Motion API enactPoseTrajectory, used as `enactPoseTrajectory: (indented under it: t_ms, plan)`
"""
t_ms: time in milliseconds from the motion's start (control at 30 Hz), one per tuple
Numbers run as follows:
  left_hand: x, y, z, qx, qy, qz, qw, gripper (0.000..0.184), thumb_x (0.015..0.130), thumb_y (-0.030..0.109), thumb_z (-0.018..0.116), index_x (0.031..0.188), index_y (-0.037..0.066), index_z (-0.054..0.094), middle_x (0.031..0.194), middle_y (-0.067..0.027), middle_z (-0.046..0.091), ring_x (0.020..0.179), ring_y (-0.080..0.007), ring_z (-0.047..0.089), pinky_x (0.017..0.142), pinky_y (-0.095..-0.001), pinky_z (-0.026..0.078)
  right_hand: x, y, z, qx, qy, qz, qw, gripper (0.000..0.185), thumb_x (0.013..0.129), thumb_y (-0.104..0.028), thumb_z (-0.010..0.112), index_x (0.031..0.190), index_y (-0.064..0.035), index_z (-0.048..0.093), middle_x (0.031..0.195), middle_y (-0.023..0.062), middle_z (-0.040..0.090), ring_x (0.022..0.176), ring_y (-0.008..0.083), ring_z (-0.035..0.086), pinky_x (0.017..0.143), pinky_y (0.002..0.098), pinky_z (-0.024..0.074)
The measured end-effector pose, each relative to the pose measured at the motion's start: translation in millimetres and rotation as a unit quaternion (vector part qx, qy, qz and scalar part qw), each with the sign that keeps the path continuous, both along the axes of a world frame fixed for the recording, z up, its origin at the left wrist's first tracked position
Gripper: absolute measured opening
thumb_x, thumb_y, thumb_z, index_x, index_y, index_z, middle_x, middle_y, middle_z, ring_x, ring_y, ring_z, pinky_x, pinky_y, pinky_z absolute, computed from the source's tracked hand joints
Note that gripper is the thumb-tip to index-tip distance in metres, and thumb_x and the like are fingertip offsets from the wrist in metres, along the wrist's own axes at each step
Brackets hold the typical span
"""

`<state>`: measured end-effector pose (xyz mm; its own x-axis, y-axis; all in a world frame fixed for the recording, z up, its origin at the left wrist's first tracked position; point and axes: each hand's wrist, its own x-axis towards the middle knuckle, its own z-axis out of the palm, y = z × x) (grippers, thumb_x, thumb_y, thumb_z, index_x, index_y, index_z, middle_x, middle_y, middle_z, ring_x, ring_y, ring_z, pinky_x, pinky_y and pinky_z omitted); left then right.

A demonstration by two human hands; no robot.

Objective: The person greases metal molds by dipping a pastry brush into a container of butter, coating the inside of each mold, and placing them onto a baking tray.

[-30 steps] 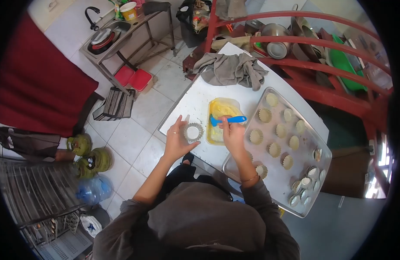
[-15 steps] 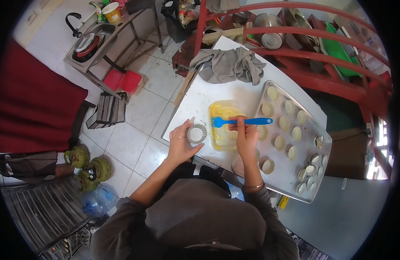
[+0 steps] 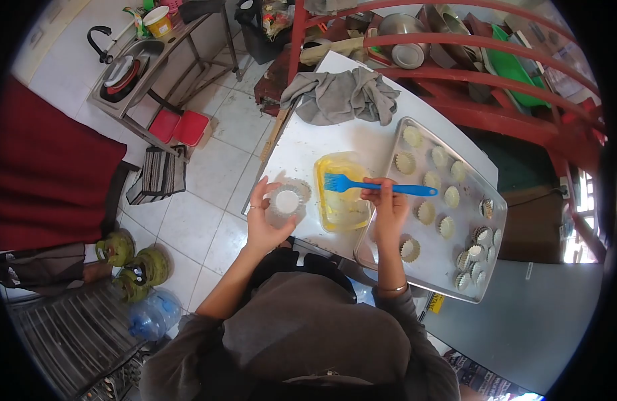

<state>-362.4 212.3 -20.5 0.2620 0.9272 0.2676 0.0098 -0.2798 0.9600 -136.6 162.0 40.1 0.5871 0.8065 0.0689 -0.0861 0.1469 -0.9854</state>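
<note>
My left hand (image 3: pixel 258 226) grips a small fluted metal tart mould (image 3: pixel 286 202) by its rim, between thumb and fingers, at the left side of the white table (image 3: pixel 292 152). In my right hand (image 3: pixel 389 210) is a blue pastry brush (image 3: pixel 353 184), held by the handle. Its bristles are over a clear plastic container (image 3: pixel 348 224) smeared with something yellow, like butter or margarine. To the right, a large metal baking tray (image 3: pixel 425 260) bears several fluted moulds (image 3: pixel 425 212), some spaced apart and others clustered at the near right corner.
A crumpled grey cloth (image 3: pixel 342 97) lies at the table's far end. Red metal rails (image 3: pixel 449 45) with pots and basins behind them border the far right. A sink (image 3: pixel 148 50) stands at the far left. Green gas cylinders (image 3: pixel 148 266) and chairs are on the left.
My left hand has lifted the tart mould toward me and left. My right hand and the brush sit slightly further right over the container. The whole view has shifted a little.
</note>
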Motion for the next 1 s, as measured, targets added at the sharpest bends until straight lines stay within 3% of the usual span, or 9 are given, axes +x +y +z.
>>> enactPoseTrajectory:
  t_ms: [133, 267, 367, 467, 600, 667, 767, 867, 1000]
  plan:
    - [15.5, -2.1, 41.0, 0.038, 0.031, -0.03, 0.998, 0.09, 0.063, 0.009, 0.075, 0.14, 0.002, 0.029, 0.119, -0.0152, 0.056, 0.108, -0.0266, 0.057, 0.094, -0.0398, 0.044, 17.7, -18.9, 29.2, 0.034, 0.118, -0.019, 0.992, 0.027, 0.1, -0.022, 0.046, 0.101, 0.0027, 0.057, 0.093, 0.019, 0.066, 0.071, 0.0166, 0.063, 0.066, 0.031, 0.0539]
    - [34.1, -3.9, 68.1, 0.164, 0.127, -0.052, 0.977, 0.091, 0.061, 0.011, 0.076, 0.14, 0.003, 0.031, 0.112, -0.0148, 0.06, 0.104, -0.0292, 0.059, 0.102, -0.0449, 0.038, 4.5, -37.8, 68.1, 0.088, 0.033, 0.044, 0.995, 0.026, 0.099, -0.019, 0.046, 0.098, 0.0027, 0.059, 0.09, 0.017, 0.067, 0.068, 0.0163, 0.064, 0.064, 0.0288, 0.0529]
    - [48.1, -5.8, 69.1, 0.177, 0.07, -0.084, 0.978, 0.092, 0.06, 0.012, 0.076, 0.139, 0.003, 0.031, 0.108, -0.0144, 0.061, 0.102, -0.0306, 0.06, 0.108, -0.0483, 0.031, -13.1, -43.4, 70.8, -0.041, -0.208, 0.072, 0.975, 0.021, 0.097, -0.012, 0.048, 0.095, 0.0031, 0.062, 0.089, 0.0143, 0.067, 0.066, 0.016, 0.064, 0.064, 0.0269, 0.0519]
    - [54.2, -4.7, 62.1, 0.2, 0.061, -0.106, 0.972, 0.096, 0.06, 0.01, 0.079, 0.14, -0.001, 0.027, 0.114, -0.0136, 0.058, 0.107, -0.0237, 0.059, 0.097, -0.0365, 0.043, -13.9, -49.4, 82.1, -0.016, -0.294, 0.043, 0.955, 0.018, 0.095, -0.007, 0.049, 0.094, 0.0031, 0.064, 0.088, 0.0126, 0.068, 0.065, 0.0147, 0.065, 0.064, 0.0266, 0.0516]
    - [62.1, -9.1, 60.8, 0.187, 0.027, -0.118, 0.975, 0.094, 0.06, 0.011, 0.078, 0.139, 0.001, 0.028, 0.112, -0.0137, 0.059, 0.107, -0.0252, 0.059, 0.102, -0.0418, 0.037, -15.4, -59.3, 89.3, 0.044, -0.436, 0.077, 0.896, 0.01, 0.088, 0.0, 0.057, 0.096, 0.0015, 0.063, 0.091, 0.0137, 0.067, 0.077, 0.0244, 0.066, 0.069, 0.0331, 0.0516]
    - [65.3, -9.5, 61.7, 0.194, 0.007, -0.114, 0.974, 0.092, 0.06, 0.012, 0.077, 0.139, 0.004, 0.03, 0.108, -0.0141, 0.061, 0.102, -0.0286, 0.061, 0.111, -0.0509, 0.024, -20.3, -61.3, 98.5, 0.038, -0.405, 0.145, 0.902, 0.013, 0.085, 0.003, 0.06, 0.097, 0.0007, 0.062, 0.092, 0.0143, 0.066, 0.08, 0.0287, 0.065, 0.07, 0.0353, 0.0513]
    - [62.5, -8.7, 56.9, 0.22, 0.017, -0.119, 0.968, 0.091, 0.06, 0.011, 0.077, 0.138, 0.004, 0.03, 0.11, -0.0141, 0.061, 0.105, -0.0287, 0.061, 0.112, -0.0521, 0.022, -14.6, -66.9, 95.8, -0.023, -0.237, 0.162, 0.958, 0.014, 0.084, 0.003, 0.06, 0.097, -0.0002, 0.063, 0.094, 0.0136, 0.066, 0.079, 0.0283, 0.064, 0.071, 0.0336, 0.0512]
    - [62.3, -9.8, 55.7, 0.219, -0.021, -0.129, 0.967, 0.092, 0.061, 0.008, 0.076, 0.139, 0.005, 0.027, 0.113, -0.0139, 0.061, 0.107, -0.0288, 0.061, 0.113, -0.0518, 0.02, -12.7, -56.8, 95.4, 0.031, -0.409, 0.098, 0.907, 0.016, 0.085, 0.004, 0.058, 0.099, -0.0008, 0.064, 0.094, 0.0129, 0.066, 0.08, 0.0264, 0.065, 0.071, 0.0312, 0.0512]
    - [59.8, -5.8, 48.7, 0.217, -0.054, -0.14, 0.965, 0.096, 0.061, 0.007, 0.077, 0.14, 0.005, 0.024, 0.115, -0.016, 0.061, 0.109, -0.0275, 0.06, 0.113, -0.0508, 0.02, -17.0, -59.5, 104.9, 0.036, -0.321, 0.206, 0.924, 0.017, 0.085, 0.005, 0.057, 0.099, -0.0011, 0.065, 0.094, 0.0126, 0.067, 0.081, 0.0247, 0.065, 0.071, 0.0301, 0.0509]
